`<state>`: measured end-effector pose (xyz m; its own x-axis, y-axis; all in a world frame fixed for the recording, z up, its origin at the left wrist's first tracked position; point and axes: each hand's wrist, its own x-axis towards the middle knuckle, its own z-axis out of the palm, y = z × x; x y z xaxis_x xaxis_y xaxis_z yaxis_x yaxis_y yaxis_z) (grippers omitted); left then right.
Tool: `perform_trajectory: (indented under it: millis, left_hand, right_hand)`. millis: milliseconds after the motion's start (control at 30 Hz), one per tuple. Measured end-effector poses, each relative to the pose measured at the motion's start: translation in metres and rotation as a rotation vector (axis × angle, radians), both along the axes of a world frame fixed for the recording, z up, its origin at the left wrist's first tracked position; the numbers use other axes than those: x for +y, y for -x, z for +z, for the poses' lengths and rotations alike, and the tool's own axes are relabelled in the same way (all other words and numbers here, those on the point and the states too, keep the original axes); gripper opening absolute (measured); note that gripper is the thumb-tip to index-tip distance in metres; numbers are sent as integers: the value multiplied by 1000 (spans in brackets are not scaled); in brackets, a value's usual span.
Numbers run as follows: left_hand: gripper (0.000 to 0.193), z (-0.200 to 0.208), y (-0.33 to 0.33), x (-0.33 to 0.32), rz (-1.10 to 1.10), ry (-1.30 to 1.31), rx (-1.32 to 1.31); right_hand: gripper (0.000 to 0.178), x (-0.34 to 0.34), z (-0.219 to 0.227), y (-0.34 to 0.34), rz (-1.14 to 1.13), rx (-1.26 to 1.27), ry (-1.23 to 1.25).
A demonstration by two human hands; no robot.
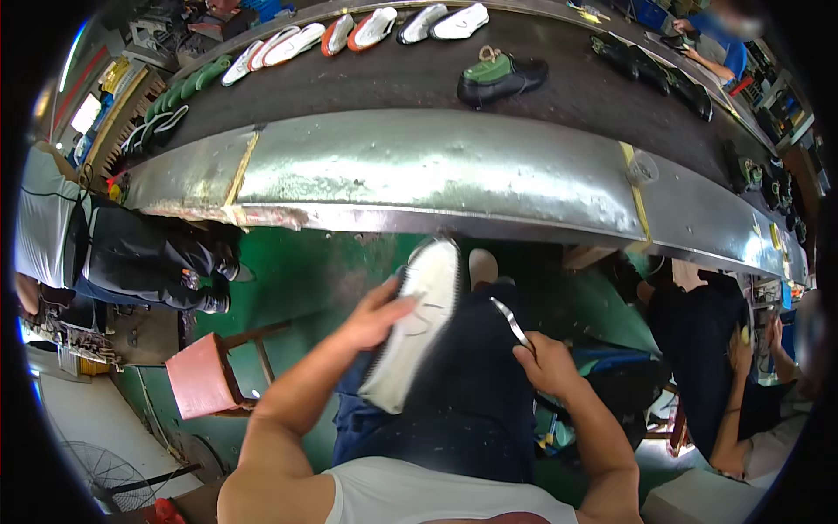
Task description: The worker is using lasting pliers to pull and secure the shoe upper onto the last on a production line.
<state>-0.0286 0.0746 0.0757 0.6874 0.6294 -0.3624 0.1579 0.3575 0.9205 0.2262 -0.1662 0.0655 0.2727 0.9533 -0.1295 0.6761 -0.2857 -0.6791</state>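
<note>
One white rubber shoe sole (415, 325) lies over the lap below the long metal desk (419, 179), left hand (374, 316) clasped on its edge, right hand (543, 362) beside it closed around one thin metal blade (509, 322).

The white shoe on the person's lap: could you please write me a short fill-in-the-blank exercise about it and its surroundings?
1. The left hand holds a ____ shoe above the lap.
2. The right hand holds a thin ____ tool.
3. The dark shoe with a green insole lies on the ____ belt beyond the metal ledge.
4. The stool on the person's left is ____.

Missing words: white; metal; conveyor; red
</note>
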Motion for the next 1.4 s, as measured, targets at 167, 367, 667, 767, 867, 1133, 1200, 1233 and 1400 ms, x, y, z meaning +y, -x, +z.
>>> perform_trajectory:
  millis: [167, 367, 667, 767, 867, 1133, 1200, 1233, 1400]
  left_hand:
    - [67, 152, -19, 110, -68, -596, 106]
    - [68, 182, -162, 259, -206, -1634, 710]
    - [50, 83, -320, 384, -145, -2165, 1025]
    - [46, 84, -329, 365, -521, -1865, 967]
    - [32, 87, -293, 368, -154, -2044, 126]
    - [22, 25, -137, 412, 425, -1351, 601]
    - [32, 36, -145, 416, 399, -979, 652]
    - [31, 36, -146, 414, 349, -1006, 642]
    - [30, 50, -147, 404, 148, -928, 683]
  right_hand:
    - [49, 93, 75, -68, 135, -500, -529]
    - [44, 251, 79, -185, 67, -744, -642]
    - [43, 290, 58, -220, -89, -613, -583]
    - [43, 290, 58, -227, -110, -601, -530]
    - [44, 291, 60, -225, -125, -584, -509]
    - [47, 297, 65, -221, -136, -549, -458]
    - [47, 297, 63, -220, -176, -539, -441]
    - [46, 298, 62, -220, -187, -510, -438]
    - [45, 299, 62, -215, -170, -539, -430]
